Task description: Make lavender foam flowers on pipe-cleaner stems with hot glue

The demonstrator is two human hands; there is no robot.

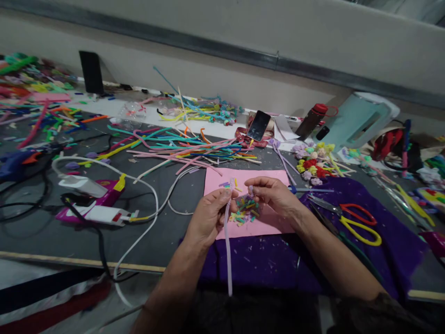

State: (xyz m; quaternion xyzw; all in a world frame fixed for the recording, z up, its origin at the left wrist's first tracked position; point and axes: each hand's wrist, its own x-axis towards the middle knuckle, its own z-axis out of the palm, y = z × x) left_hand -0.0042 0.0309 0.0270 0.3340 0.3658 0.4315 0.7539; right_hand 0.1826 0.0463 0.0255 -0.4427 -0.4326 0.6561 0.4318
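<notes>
My left hand (208, 214) is up over the near edge of the bench (69, 236), fingers (227, 194) pinched tight on a long pale lilac fuzzy pipe cleaner (227, 241); its top pokes out just above my fingertips and the rest hangs straight down past my wrist, over the dark purple felt cloth (264, 262). My right hand (273, 194) sits just beside it, fingers curled in on a short lilac end of pipe cleaner (251, 189) — closed on it, though I can't tell whether it's part of the long one. Right beneath both hands lies a small heap of snipped multicoloured pipe cleaner bits (246, 211) on a pink rectangular foam sheet (271, 222). Off to my right, on the purple cloth, a pair of scissors with red and yellow handles (359, 222) lies flat. To my left, a pink and white glue gun (93, 204) with its white cable. Further back, a loose spread of long pink, teal and orange pipe cleaners (181, 148), a cluster of small finished fuzzy flowers (313, 164), a dark phone (258, 125) propped up, a dark bottle with a red cap (312, 120), and a pale green plastic jug (358, 120) by the wall.
</notes>
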